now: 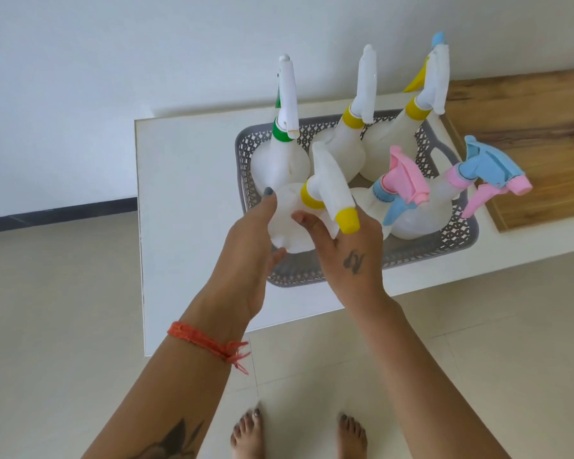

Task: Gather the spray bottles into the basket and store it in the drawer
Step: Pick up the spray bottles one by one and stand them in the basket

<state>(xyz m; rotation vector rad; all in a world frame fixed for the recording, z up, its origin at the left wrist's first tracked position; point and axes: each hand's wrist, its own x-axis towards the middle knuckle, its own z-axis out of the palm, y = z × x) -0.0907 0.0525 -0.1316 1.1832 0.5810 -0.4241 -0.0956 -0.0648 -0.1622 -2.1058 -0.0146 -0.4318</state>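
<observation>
A grey perforated basket [411, 256] stands on a white cabinet top [186, 167]. Several translucent spray bottles stand in it: one with a green collar [280, 154], two with yellow collars [345, 140] [391, 137], one with a pink and blue trigger head [408, 210], another with a blue and pink head [444, 190]. Both hands hold a yellow-nozzled bottle [292, 223] tilted over the basket's near left corner. My left hand [249, 250] cups its body from the left. My right hand [348, 250] grips it from the right under the trigger head.
A wooden board [527, 134] covers the cabinet top to the right of the basket. A white wall rises behind. Pale floor tiles and my bare feet [299, 432] lie below the cabinet's front edge.
</observation>
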